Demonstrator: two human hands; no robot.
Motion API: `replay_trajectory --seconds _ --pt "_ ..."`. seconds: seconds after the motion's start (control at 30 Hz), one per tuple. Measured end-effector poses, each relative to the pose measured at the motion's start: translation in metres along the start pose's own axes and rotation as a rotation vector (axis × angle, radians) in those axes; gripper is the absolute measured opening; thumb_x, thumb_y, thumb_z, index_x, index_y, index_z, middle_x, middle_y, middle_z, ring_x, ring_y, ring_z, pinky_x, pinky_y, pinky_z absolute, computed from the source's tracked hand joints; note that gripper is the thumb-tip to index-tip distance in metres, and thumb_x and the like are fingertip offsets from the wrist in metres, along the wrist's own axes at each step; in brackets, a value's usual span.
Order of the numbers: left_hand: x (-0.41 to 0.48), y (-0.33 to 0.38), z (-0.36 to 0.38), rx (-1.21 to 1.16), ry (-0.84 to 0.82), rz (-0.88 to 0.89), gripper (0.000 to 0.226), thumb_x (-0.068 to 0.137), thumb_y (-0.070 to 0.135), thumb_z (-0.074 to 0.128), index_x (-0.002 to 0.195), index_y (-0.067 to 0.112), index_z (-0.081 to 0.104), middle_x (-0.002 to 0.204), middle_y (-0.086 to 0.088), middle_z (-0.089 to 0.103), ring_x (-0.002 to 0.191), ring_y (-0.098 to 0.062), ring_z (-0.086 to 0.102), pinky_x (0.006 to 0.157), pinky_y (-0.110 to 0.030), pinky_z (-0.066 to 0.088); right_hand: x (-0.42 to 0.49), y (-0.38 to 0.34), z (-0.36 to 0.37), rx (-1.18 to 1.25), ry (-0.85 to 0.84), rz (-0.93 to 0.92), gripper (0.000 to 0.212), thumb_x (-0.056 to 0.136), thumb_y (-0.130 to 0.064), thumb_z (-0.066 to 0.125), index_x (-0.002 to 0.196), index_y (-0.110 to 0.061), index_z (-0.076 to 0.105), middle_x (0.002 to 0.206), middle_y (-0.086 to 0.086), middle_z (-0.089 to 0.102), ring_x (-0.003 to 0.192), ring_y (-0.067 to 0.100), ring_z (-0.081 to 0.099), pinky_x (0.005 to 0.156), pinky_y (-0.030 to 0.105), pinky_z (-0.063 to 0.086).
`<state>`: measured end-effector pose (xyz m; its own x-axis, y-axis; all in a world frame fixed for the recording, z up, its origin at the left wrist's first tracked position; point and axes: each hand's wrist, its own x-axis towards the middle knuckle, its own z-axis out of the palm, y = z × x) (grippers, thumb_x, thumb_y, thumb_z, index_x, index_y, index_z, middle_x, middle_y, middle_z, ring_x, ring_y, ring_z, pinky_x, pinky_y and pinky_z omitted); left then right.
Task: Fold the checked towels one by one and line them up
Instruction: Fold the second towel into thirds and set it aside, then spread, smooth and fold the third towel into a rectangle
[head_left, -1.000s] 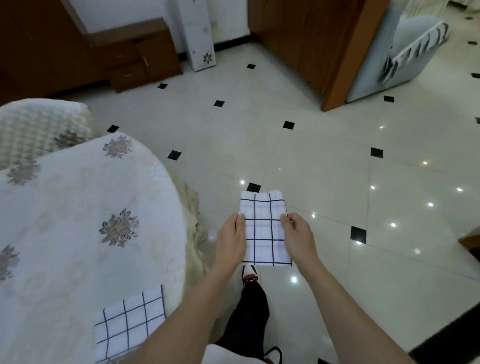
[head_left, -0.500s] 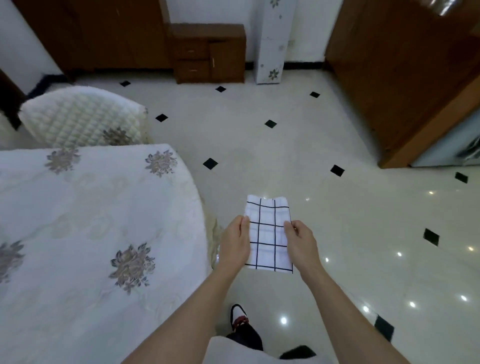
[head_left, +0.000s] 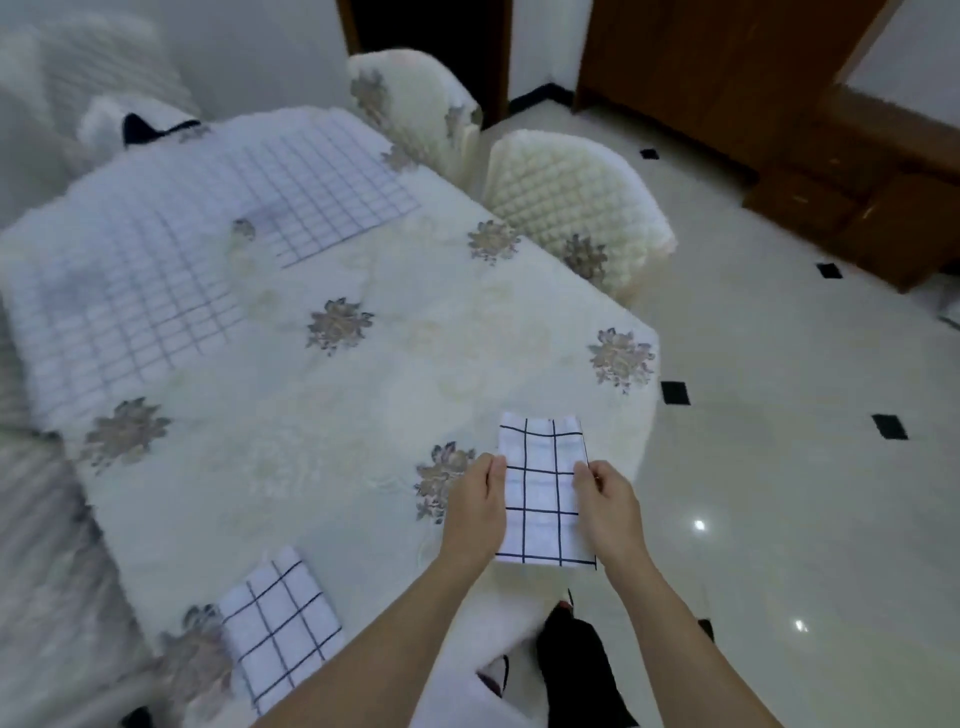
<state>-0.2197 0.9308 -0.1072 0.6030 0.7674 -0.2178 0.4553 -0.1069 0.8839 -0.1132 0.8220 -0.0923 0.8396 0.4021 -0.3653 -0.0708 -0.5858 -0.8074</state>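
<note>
I hold a folded white towel with dark checks in front of me, over the near right corner of the table. My left hand grips its left edge and my right hand grips its right edge. Another folded checked towel lies on the table near its front edge, left of my arms. Two unfolded checked towels lie spread at the far side, one at the back and one at the left.
The table wears a white cloth with grey flower motifs. Two quilted cream chairs stand at its far right side. Glossy tiled floor lies to the right, with wooden cabinets behind.
My view has swung left from the floor onto the table, so the spread towels and the folded one appear. Both hands keep the same hold on the folded towel, now over the table corner.
</note>
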Motion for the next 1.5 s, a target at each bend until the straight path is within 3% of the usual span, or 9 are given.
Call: replay_trajectory --seconds 0.33,0.47,0.53,0.7,0.93,1.23,1.5 --pt "-0.031 -0.043 -0.049 -0.105 0.571 -0.392 0.031 0.103 0.032 0.049 0.075 0.018 0.049 0.064 0.008 0.044 0.058 -0.006 0.037 0.057 -0.023 0.032 0.037 -0.042 0.089 -0.311 -0.619 -0.258 0.028 0.103 -0.029 0.047 0.082 -0.012 0.057 0.077 0.002 0.060 0.071 0.014 0.052 0.062 0.027 0.038" --pt "-0.050 -0.068 -0.050 -0.114 0.686 -0.527 0.025 0.102 0.029 0.052 0.085 0.012 0.058 0.069 0.003 0.055 0.063 -0.011 0.047 0.057 -0.019 0.036 0.029 -0.035 0.114 -0.444 -0.758 -0.331 0.031 0.101 -0.026 0.050 0.071 -0.018 0.047 0.070 -0.002 0.055 0.067 0.014 0.051 0.061 0.027 0.038" --pt "-0.057 -0.081 -0.047 -0.089 0.700 -0.584 0.025 0.103 0.028 0.051 0.084 0.012 0.058 0.069 0.003 0.056 0.064 -0.013 0.049 0.056 -0.017 0.036 0.027 -0.025 0.125 -0.545 -0.810 -0.364 0.030 0.098 -0.026 0.050 0.072 -0.012 0.050 0.070 0.006 0.059 0.067 0.018 0.054 0.062 0.031 0.041" --pt "-0.064 -0.100 -0.045 -0.035 0.757 -0.671 0.022 0.102 0.024 0.054 0.082 0.016 0.057 0.071 0.007 0.058 0.068 -0.012 0.053 0.055 -0.013 0.035 0.024 -0.014 0.140 -0.729 -0.789 -0.448 0.034 0.097 -0.030 0.052 0.066 -0.015 0.049 0.065 0.003 0.058 0.064 0.017 0.054 0.054 0.031 0.034" --pt "-0.069 -0.107 -0.046 0.064 0.752 -0.620 0.020 0.100 0.023 0.056 0.081 0.017 0.054 0.076 0.001 0.060 0.073 -0.017 0.057 0.063 -0.029 0.044 0.013 -0.015 0.149 -0.874 -0.747 -0.525 0.036 0.098 -0.035 0.045 0.064 -0.024 0.042 0.067 -0.002 0.054 0.068 0.022 0.054 0.058 0.033 0.036" --pt "-0.058 -0.115 -0.068 0.124 0.716 -0.531 0.014 0.100 0.024 0.057 0.099 0.012 0.065 0.091 -0.002 0.066 0.084 -0.017 0.060 0.074 -0.029 0.050 0.008 -0.013 0.153 -0.848 -0.701 -0.441 0.034 0.096 -0.033 0.046 0.064 -0.021 0.042 0.064 -0.003 0.051 0.062 0.016 0.050 0.053 0.031 0.032" --pt "-0.068 -0.105 -0.084 0.257 0.679 -0.459 0.019 0.099 0.016 0.055 0.116 0.010 0.061 0.112 -0.005 0.055 0.095 -0.021 0.057 0.077 -0.030 0.046 0.011 -0.025 0.141 -0.906 -0.578 -0.504 0.026 0.096 -0.040 0.043 0.082 -0.021 0.054 0.083 -0.003 0.063 0.076 0.019 0.057 0.067 0.034 0.047"
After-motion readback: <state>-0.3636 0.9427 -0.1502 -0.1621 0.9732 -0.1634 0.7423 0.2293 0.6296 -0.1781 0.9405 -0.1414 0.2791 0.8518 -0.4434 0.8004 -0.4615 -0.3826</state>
